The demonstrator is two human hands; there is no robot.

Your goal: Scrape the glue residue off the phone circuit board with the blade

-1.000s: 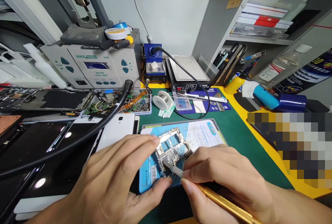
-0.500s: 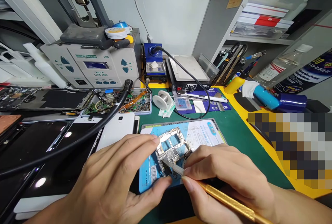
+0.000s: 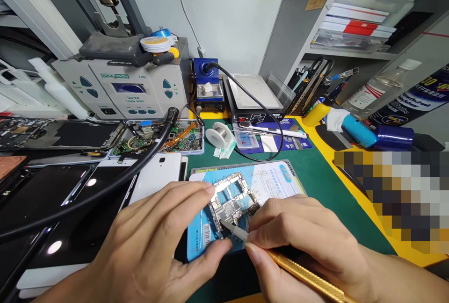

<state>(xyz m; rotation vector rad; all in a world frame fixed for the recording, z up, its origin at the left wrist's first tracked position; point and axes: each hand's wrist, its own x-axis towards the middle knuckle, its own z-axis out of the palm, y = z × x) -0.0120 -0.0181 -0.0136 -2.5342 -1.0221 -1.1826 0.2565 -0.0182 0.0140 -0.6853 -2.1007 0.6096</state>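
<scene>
A small phone circuit board (image 3: 231, 207) lies tilted over a blue and white printed package (image 3: 199, 214). My left hand (image 3: 157, 233) grips the board by its left side, with fingertips at the upper left edge and the thumb at the lower edge. Pinched in my right hand (image 3: 301, 237) is a gold-handled knife (image 3: 305, 272), its grey blade pointing left. The blade tip rests at or just over the lower left part of the board. My right fingers hide part of the board's right side.
A black hose (image 3: 140, 167) crosses the left side above phones and a white phone back (image 3: 156, 176). Behind are a tray of circuit boards (image 3: 199, 146), a solder spool (image 3: 217, 135), a hot-air station (image 3: 129, 88) and a heating plate (image 3: 256, 92). Bottles stand at the right.
The blade tip has shifted very slightly down on the board. Both hands keep their holds, and the view has moved a touch.
</scene>
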